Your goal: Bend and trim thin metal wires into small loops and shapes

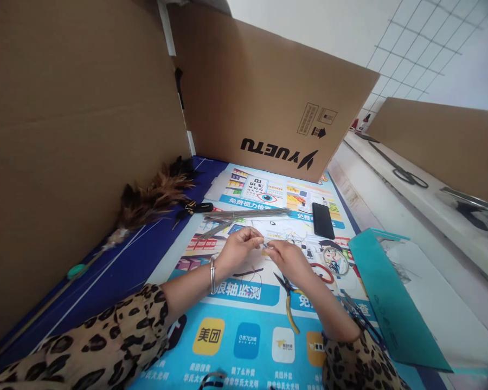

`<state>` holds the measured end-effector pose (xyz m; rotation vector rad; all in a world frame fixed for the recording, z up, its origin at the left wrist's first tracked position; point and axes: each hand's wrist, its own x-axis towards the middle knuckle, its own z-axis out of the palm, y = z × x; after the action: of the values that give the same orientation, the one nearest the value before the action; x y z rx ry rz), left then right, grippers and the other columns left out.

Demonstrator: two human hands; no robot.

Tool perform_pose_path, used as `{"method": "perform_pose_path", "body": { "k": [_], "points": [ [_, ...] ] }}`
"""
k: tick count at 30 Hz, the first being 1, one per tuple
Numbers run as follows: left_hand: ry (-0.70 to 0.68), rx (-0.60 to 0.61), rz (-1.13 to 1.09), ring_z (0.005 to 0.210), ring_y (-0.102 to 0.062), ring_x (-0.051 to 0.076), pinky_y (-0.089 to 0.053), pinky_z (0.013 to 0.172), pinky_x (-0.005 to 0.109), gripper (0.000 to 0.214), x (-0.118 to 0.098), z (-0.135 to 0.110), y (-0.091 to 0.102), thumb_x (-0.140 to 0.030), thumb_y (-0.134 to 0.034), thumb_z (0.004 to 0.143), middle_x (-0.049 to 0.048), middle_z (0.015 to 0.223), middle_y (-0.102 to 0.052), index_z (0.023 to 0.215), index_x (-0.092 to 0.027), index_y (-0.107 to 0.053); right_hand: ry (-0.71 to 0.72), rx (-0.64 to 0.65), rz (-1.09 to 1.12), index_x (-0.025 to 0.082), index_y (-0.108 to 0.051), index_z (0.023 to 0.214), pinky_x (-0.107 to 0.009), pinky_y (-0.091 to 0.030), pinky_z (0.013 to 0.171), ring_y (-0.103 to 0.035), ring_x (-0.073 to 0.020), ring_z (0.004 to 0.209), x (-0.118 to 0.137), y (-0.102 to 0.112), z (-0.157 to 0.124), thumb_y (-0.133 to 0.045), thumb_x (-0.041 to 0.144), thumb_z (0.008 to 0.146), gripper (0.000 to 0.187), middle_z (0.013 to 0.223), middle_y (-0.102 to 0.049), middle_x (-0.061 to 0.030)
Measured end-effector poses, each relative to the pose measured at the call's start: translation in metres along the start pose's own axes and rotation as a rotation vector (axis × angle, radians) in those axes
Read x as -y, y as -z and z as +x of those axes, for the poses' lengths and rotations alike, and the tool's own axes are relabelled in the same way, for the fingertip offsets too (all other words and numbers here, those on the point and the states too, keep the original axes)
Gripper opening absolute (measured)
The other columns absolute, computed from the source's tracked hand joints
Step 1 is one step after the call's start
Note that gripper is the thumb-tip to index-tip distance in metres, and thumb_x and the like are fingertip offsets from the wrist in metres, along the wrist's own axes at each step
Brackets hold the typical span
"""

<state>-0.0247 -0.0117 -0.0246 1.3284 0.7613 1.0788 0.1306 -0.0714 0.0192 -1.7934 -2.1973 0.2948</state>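
Note:
My left hand (239,247) and my right hand (288,259) meet over a printed poster (244,336) on the table. Both pinch a small thin piece, perhaps wire, between their fingertips; it is too small to name. A silver bangle (212,275) circles my left wrist. Both forearms wear leopard-print sleeves. Yellow-handled pliers (288,298) lie just below my right hand. A bundle of thin metal rods (244,215) lies beyond my hands.
A feather duster (146,203) leans at the left by a cardboard wall (65,135). A black phone (322,220) lies ahead, a teal paper bag (384,295) to the right, and a round container (334,261) near my right hand. Scissors (406,173) rest on the white ledge.

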Motion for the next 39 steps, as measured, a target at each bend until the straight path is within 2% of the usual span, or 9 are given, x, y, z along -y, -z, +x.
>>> {"method": "perform_pose_path", "body": {
  "k": [4,8,11,15,19,25,29,32,39],
  "points": [
    [0.033,-0.048,-0.021,0.062,-0.051,0.011,-0.039,0.063,0.024,0.013,0.004,0.003,0.001,-0.028,-0.061,0.07,-0.0015,0.066,-0.057,0.071,-0.016,-0.058,-0.095,0.024,-0.206,0.02,-0.058,0.102,-0.028,-0.038,0.071,-0.058,-0.0198,0.086,-0.015,0.034,-0.016,-0.042,0.028,0.087,0.024,0.097,-0.064,-0.0085],
    [0.079,-0.028,-0.071,0.061,-0.051,0.01,-0.039,0.062,0.024,0.014,0.008,0.002,0.0,-0.029,-0.062,0.07,-0.0007,0.069,-0.059,0.071,-0.016,-0.058,-0.204,0.3,-0.464,0.016,-0.062,0.085,-0.03,-0.037,0.064,-0.059,-0.023,0.075,-0.03,0.049,-0.047,-0.045,0.017,0.08,0.018,0.082,-0.065,-0.0121],
    [0.1,-0.023,-0.087,0.06,-0.051,0.01,-0.038,0.061,0.024,0.015,0.009,0.001,-0.001,-0.03,-0.063,0.069,-0.0011,0.067,-0.058,0.072,-0.016,-0.058,-0.223,0.383,-0.48,0.018,-0.06,0.095,-0.03,-0.038,0.067,-0.057,-0.0233,0.085,-0.037,0.045,-0.068,-0.045,0.012,0.077,0.025,0.09,-0.063,-0.0123],
    [0.103,-0.018,-0.123,0.061,-0.051,0.011,-0.039,0.062,0.024,0.016,0.01,-0.001,-0.001,-0.031,-0.064,0.069,-0.0008,0.068,-0.058,0.072,-0.016,-0.058,-0.209,0.312,-0.52,0.02,-0.05,0.115,-0.032,-0.037,0.077,-0.048,-0.0255,0.102,-0.042,0.033,-0.079,-0.045,0.008,0.074,0.043,0.107,-0.056,-0.0135],
    [0.117,-0.006,-0.15,0.061,-0.052,0.011,-0.039,0.06,0.024,0.018,0.009,-0.002,-0.001,-0.032,-0.064,0.068,0.0001,0.066,-0.058,0.073,-0.015,-0.059,-0.173,0.33,-0.533,0.019,-0.04,0.125,-0.034,-0.036,0.082,-0.047,-0.0268,0.101,-0.043,0.023,-0.075,-0.051,0.011,0.072,0.055,0.107,-0.054,-0.0146],
    [0.109,0.019,-0.178,0.056,-0.049,0.009,-0.037,0.059,0.023,0.018,0.006,-0.005,-0.003,-0.031,-0.063,0.07,-0.0016,0.059,-0.056,0.073,-0.015,-0.058,-0.2,0.345,-0.502,0.022,-0.047,0.119,-0.029,-0.039,0.073,-0.053,-0.0241,0.093,-0.04,0.025,-0.069,-0.045,0.01,0.077,0.044,0.106,-0.053,-0.0135],
    [0.152,0.013,-0.251,0.058,-0.05,0.009,-0.038,0.059,0.022,0.02,0.001,-0.008,-0.004,-0.032,-0.064,0.069,-0.0008,0.064,-0.056,0.074,-0.015,-0.056,-0.238,0.189,-0.31,0.021,-0.047,0.118,-0.03,-0.039,0.081,-0.05,-0.0228,0.103,-0.038,0.034,-0.074,-0.046,0.01,0.075,0.045,0.11,-0.053,-0.0115],
    [0.202,0.003,-0.306,0.059,-0.051,0.008,-0.038,0.059,0.021,0.021,-0.008,-0.01,-0.008,-0.034,-0.064,0.069,-0.0004,0.067,-0.057,0.074,-0.015,-0.056,-0.309,-0.005,0.007,0.022,-0.047,0.116,-0.032,-0.041,0.084,-0.051,-0.021,0.104,-0.037,0.038,-0.082,-0.047,0.018,0.077,0.04,0.112,-0.055,-0.0088],
    [0.201,0.045,-0.335,0.055,-0.047,0.008,-0.037,0.057,0.022,0.02,-0.031,-0.016,-0.034,-0.033,-0.064,0.07,-0.0018,0.063,-0.054,0.074,-0.015,-0.056,-0.456,-0.347,0.94,0.021,-0.049,0.102,-0.024,-0.046,0.054,-0.054,-0.0126,0.061,-0.028,0.026,-0.093,-0.064,0.035,0.069,0.039,0.073,-0.056,0.0008]
  ]
}}
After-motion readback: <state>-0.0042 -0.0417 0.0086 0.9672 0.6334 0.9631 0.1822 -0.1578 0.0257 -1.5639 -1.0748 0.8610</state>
